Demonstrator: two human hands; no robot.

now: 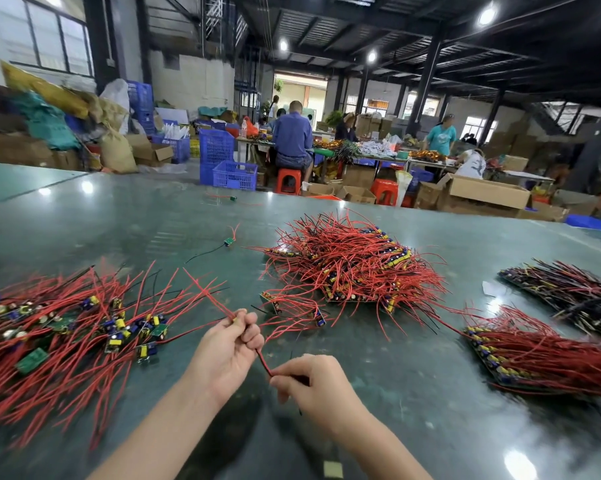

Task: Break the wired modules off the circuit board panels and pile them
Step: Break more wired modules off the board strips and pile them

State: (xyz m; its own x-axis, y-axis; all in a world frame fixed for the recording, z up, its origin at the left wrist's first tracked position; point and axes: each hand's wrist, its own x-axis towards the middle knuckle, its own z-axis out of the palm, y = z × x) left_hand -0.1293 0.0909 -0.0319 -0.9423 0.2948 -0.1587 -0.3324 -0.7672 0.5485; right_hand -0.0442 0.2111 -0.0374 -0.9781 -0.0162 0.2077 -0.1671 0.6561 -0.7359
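Hands: left and right both pinch one red wire over glossy green counter; module pile left, panels right; warehouse, crates behind.

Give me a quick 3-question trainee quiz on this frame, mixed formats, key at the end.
1. True or false: the left hand holds nothing.
2. Multiple choice: the pile of separated modules lies where? A) left of the hands B) on the far table edge C) in a blue crate
3. Short answer: what runs between the left hand and the right hand?

Key:
1. False: its fingers are curled round red wires, which fan out above it.
2. A. The panels not yet broken sit to the right, with a tangled heap at centre on the green table.
3. A red wire, pinched by the right hand.
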